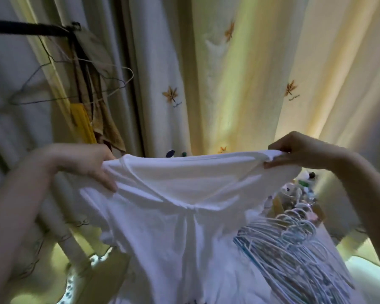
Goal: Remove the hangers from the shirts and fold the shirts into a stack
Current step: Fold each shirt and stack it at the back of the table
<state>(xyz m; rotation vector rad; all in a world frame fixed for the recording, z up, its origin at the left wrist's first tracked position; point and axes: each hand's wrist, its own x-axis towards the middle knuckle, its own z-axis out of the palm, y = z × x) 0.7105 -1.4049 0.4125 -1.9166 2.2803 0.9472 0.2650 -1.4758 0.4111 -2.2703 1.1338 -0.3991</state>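
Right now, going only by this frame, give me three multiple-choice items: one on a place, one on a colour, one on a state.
1. Where is the pile of hangers?
A. lower right, beside the shirt
B. draped over the left forearm
C. above the right hand

2. What colour is the held shirt?
A. yellow
B. white
C. black

3. How is the shirt held?
A. the left hand and right hand each grip its top edge, so it is stretched between them
B. only the right hand holds it
C. neither hand touches it

Answers:
1 A: the pile shows past the shirt's right edge, low in the view.
2 B: the cloth is plain white.
3 A: fingers curl over the fabric at both ends.
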